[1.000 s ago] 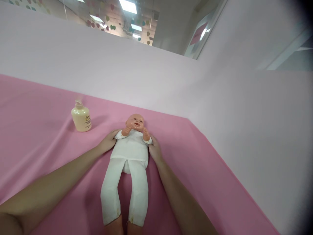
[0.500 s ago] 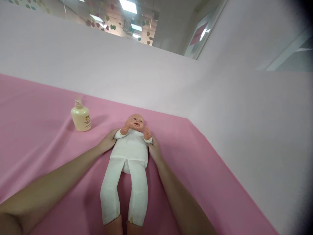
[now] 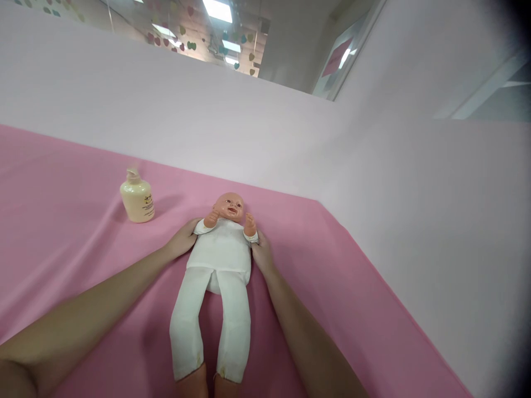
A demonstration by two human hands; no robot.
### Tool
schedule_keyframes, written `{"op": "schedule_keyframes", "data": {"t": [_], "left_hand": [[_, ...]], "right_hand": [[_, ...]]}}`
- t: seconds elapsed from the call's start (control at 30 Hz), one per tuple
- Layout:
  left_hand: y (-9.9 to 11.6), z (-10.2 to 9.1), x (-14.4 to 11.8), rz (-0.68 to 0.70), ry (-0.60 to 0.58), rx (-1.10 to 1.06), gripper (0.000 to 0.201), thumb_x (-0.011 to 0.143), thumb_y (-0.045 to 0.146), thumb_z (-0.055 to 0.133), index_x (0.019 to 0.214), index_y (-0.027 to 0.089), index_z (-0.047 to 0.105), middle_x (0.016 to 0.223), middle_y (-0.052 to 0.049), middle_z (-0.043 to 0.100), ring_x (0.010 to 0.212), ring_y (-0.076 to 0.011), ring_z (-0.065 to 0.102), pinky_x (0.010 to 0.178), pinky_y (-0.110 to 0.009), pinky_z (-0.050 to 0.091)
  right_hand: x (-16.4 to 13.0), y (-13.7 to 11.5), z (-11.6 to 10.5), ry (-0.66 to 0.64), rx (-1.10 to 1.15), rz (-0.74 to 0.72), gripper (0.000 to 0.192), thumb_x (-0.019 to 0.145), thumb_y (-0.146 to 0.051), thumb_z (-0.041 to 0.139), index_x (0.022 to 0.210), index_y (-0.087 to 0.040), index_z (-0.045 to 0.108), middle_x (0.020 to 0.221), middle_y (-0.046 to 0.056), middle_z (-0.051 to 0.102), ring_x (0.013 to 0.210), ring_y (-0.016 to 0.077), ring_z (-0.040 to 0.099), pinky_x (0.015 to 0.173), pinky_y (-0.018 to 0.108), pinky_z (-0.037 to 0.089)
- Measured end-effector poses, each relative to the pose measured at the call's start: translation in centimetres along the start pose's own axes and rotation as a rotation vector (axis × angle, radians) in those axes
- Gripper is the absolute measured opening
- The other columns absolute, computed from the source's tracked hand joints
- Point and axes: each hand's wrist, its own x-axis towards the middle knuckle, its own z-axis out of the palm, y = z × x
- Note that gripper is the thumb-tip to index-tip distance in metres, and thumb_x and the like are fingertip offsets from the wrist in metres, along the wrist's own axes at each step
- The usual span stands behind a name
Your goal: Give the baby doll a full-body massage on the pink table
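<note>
Now the doll (image 3: pixel 219 260) lies between left hand (image 3: pixel 182 241) and right hand (image 3: pixel 262 255), both touching.

A pink cloth (image 3: pixel 62 182) covers the worktop from edge to edge, lying in soft folds on the left and running back to plain pale partition walls (image 3: pixel 186 127) that meet in a corner at the far right of the cloth. Above the back wall a strip of the room beyond shows: a ceiling with bright rectangular light panels (image 3: pixel 218 10) and small coloured heart shapes (image 3: pixel 191 46) hanging or stuck up in rows. To the right of that, a glazed panel with a pale frame (image 3: pixel 340 58) slants along the top of the side wall (image 3: pixel 435 221).
</note>
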Motion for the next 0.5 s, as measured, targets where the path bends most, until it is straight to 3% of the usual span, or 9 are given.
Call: {"op": "schedule_keyframes", "data": {"t": [0.17,0.3,0.5], "left_hand": [[0.1,0.0,0.0,-0.002,-0.008,-0.023,0.049,0.079,0.021,0.049,0.126,0.019,0.060,0.131,-0.009,0.064,0.122,-0.0280,0.057,0.107,-0.046,0.043],[0.0,0.1,0.1,-0.078,0.031,-0.061,0.043,0.080,0.026,0.052,0.121,0.019,0.061,0.126,-0.009,0.067,0.118,-0.0286,0.059,0.104,-0.045,0.044],[-0.6,0.2,0.3,-0.180,0.202,-0.253,0.049,0.081,0.044,0.060,0.122,0.018,0.052,0.122,-0.010,0.065,0.118,-0.0285,0.058,0.102,-0.043,0.044]], "right_hand": [[0.0,0.2,-0.1,-0.003,0.012,0.008,0.042,0.072,-0.019,0.057,0.112,-0.026,0.069,0.118,0.001,0.072,0.110,0.0216,0.064,0.101,0.038,0.047],[0.3,0.4,-0.3,0.051,0.041,0.073,0.032,0.070,-0.023,0.061,0.101,-0.023,0.069,0.101,0.001,0.075,0.098,0.0225,0.066,0.090,0.037,0.051],[0.7,1.2,-0.6,0.205,0.300,0.199,0.036,0.068,-0.028,0.067,0.103,-0.022,0.062,0.095,0.001,0.073,0.090,0.0234,0.068,0.079,0.036,0.054]]}}
